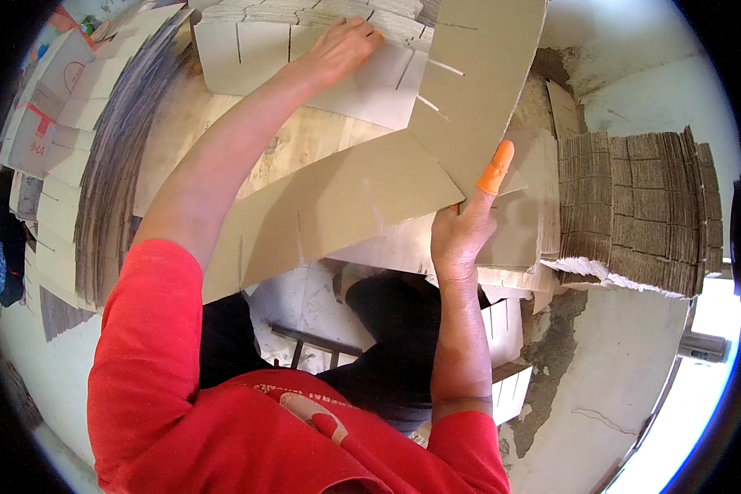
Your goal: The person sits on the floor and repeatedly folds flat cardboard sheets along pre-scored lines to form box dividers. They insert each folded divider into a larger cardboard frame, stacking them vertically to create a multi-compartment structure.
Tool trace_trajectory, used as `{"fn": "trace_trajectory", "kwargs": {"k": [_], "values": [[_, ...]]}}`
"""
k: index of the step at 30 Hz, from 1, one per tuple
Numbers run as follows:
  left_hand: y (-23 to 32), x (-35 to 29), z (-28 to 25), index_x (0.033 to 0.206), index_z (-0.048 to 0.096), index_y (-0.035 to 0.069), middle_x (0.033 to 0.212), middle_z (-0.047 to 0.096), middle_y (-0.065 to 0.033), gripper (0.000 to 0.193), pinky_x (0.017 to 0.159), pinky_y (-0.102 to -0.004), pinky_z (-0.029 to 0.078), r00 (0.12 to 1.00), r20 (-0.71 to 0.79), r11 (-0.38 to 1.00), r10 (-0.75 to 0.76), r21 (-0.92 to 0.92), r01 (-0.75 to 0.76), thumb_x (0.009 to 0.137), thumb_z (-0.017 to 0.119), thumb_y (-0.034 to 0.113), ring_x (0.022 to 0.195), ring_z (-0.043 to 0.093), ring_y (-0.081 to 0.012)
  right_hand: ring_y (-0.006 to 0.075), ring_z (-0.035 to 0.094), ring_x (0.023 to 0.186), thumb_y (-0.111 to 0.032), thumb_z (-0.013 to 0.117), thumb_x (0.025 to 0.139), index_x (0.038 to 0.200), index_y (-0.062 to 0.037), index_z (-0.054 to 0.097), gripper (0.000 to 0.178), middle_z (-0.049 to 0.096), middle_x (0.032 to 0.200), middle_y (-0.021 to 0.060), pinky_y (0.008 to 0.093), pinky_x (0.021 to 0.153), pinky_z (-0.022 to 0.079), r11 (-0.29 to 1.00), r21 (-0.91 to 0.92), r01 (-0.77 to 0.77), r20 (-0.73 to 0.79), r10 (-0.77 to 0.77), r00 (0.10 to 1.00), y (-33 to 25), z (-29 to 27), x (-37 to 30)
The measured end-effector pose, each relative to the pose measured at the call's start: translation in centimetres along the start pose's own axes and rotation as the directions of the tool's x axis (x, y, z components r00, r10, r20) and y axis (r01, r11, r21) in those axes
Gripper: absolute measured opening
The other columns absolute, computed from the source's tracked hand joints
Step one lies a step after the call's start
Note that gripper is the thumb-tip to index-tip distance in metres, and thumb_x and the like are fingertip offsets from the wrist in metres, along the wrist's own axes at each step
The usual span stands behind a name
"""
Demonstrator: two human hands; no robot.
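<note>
My right hand (464, 235), with an orange finger cot (496, 169) on its thumb, grips slotted brown cardboard strips. One cardboard strip (477, 90) stretches away from me; another strip (337, 202) runs to the left across the table's near edge. They overlap beside my right hand; whether they interlock I cannot tell. My left hand (344, 51) reaches over to a stack of cardboard strips (305, 12) at the far side. Its fingers are bent over the upper edge of the front pale strip (259, 62), and orange shows at a fingertip. The hand partly hides that edge.
A wooden table (296, 140) lies under the work. Tall cardboard stacks stand at left (111, 173) and right (634, 206). An opened printed carton (49, 107) is at the far left. Below the near edge are my dark-clothed legs and a dark metal frame (317, 339).
</note>
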State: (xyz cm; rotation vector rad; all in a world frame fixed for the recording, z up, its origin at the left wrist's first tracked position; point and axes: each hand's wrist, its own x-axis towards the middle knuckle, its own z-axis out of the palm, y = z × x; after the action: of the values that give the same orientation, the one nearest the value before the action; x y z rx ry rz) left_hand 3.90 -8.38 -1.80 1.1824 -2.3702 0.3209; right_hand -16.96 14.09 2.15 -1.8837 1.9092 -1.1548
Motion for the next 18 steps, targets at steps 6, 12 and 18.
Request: {"fn": "trace_trajectory", "kwargs": {"k": [6, 12, 18], "values": [[1.7, -1.2, -2.2, 0.09, 0.06, 0.007, 0.088, 0.06, -0.0078, 0.017, 0.075, -0.0384, 0.049, 0.992, 0.124, 0.98, -0.008, -0.196, 0.033, 0.073, 0.061, 0.004, 0.089, 0.059, -0.0267, 0.0295, 0.063, 0.097, 0.012, 0.047, 0.076, 0.148, -0.0217, 0.006, 0.089, 0.057, 0.123, 0.0151, 0.0318, 0.081, 0.049, 0.999, -0.019, 0.05, -0.018, -0.05, 0.999, -0.2, -0.2, -0.2], [4.5, -1.7, -4.3, 0.082, 0.061, 0.006, 0.08, 0.061, -0.0081, 0.01, 0.064, -0.0385, 0.051, 0.969, 0.23, 0.98, 0.088, -0.194, -0.043, 0.072, 0.06, 0.004, 0.083, 0.061, -0.0262, 0.0293, 0.065, 0.09, 0.011, 0.049, 0.077, 0.148, -0.0205, 0.008, 0.088, 0.062, 0.113, 0.0156, 0.0335, 0.078, 0.05, 0.993, -0.061, 0.099, -0.076, -0.103, 0.992, 0.2, -0.2, -0.1], [7.2, -2.3, -5.4, 0.071, 0.057, 0.005, 0.071, 0.059, -0.0117, 0.008, 0.063, -0.0423, 0.049, 0.989, -0.006, 0.954, 0.15, -0.263, -0.146, 0.068, 0.056, -0.002, 0.077, 0.06, -0.0295, 0.0332, 0.065, 0.085, 0.014, 0.049, 0.075, 0.148, -0.0195, 0.009, 0.09, 0.059, 0.116, 0.0219, 0.0352, 0.07, 0.052, 0.998, -0.017, 0.063, 0.032, -0.063, 0.998, 0.4, -0.6, -0.1]]}}
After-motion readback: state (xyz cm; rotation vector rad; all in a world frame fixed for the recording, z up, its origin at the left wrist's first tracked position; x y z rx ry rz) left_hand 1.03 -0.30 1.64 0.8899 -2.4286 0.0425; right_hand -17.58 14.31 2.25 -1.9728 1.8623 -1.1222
